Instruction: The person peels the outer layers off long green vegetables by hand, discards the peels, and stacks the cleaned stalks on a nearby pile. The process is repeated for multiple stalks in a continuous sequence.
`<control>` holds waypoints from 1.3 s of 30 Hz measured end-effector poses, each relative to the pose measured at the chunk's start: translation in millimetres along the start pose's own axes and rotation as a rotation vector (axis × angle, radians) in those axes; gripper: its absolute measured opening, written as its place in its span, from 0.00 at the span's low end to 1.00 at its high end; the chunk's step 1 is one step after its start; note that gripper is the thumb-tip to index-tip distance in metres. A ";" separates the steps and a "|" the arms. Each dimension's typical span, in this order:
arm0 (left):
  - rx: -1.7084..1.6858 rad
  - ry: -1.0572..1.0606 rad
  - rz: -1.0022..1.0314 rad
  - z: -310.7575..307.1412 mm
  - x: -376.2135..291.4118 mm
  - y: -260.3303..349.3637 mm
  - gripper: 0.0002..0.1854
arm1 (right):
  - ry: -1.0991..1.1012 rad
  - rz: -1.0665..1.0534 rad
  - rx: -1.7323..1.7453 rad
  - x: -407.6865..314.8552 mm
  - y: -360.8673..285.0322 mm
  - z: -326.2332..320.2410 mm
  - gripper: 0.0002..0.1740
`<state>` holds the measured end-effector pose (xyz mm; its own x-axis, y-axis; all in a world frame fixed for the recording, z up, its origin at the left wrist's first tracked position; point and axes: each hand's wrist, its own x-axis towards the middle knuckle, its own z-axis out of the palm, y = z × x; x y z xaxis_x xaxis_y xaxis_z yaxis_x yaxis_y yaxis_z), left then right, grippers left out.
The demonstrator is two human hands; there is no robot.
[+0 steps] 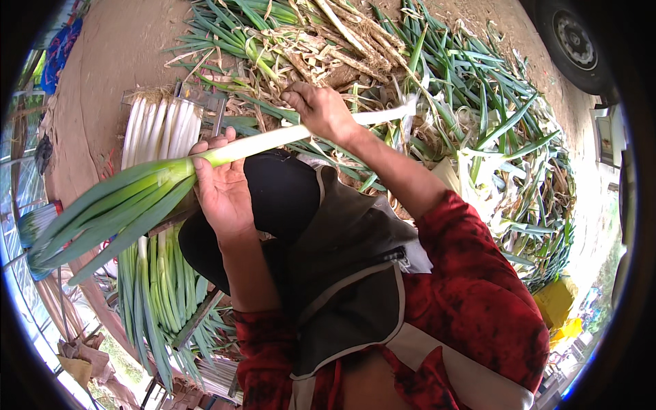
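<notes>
A large Welsh onion (266, 139) lies slantwise before me, its green leaves fanned out to the lower left and its white root end to the right. My left hand (223, 189) holds it at the neck where the leaves part, thumb on the near side, palm turned up. Across the white shank lies my right hand (323, 110), with curled fingers and thumb pointing to the upper left. Whether these fingers grip the shank or a strip of its skin is hidden. Beyond my left hand, white-shanked onions (161, 125) are laid side by side in a metal-ended rack (219, 115).
Unpeeled onions with dirty roots (359, 43) lie ahead on the ground. A heap of leaves and peeled skins (512, 189) spreads to the right. Farther off are a vehicle wheel (574, 40) and a yellow object (556, 302). Green onion tops (164, 287) hang by my left knee.
</notes>
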<state>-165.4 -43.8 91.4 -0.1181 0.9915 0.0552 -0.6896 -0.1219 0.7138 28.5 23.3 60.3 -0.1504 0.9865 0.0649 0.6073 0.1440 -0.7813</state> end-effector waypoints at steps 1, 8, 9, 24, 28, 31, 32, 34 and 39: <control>0.006 -0.032 0.003 -1.7 -0.2 -0.3 0.16 | -0.062 0.068 -0.023 6.9 2.3 -4.3 0.17; 0.141 0.045 -0.023 10.5 3.5 11.3 0.18 | -0.329 -0.076 0.397 -15.8 6.6 -26.5 0.26; 0.126 0.059 -0.035 9.0 3.4 9.4 0.18 | -0.379 -0.116 0.448 -21.1 8.8 -24.8 0.21; 0.110 0.125 -0.058 8.5 2.8 2.6 0.16 | -0.378 -0.153 0.111 -36.0 -6.0 -33.1 0.09; 0.105 0.178 -0.026 10.1 6.9 -2.0 0.16 | -0.449 -0.328 0.019 -54.8 9.8 -26.9 0.08; 0.110 0.241 0.026 8.5 12.3 5.2 0.16 | -0.560 -0.237 -0.134 -74.2 45.3 -28.3 0.08; 0.097 0.240 0.047 5.9 14.7 11.0 0.15 | -0.555 -0.187 -0.230 -82.5 63.6 -35.7 0.07; 0.100 0.253 0.100 -4.6 16.1 25.4 0.15 | -0.557 0.172 -0.453 -95.8 116.7 -51.4 0.06; 0.098 0.197 0.134 -47.8 14.8 70.1 0.15 | -0.070 0.885 -0.525 -164.2 341.9 -203.3 0.15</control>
<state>-249.6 -39.9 108.9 -0.3474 0.9374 0.0231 -0.5868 -0.2365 0.7744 419.4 -73.5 -91.3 0.4815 0.7515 -0.4509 0.7841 -0.5993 -0.1615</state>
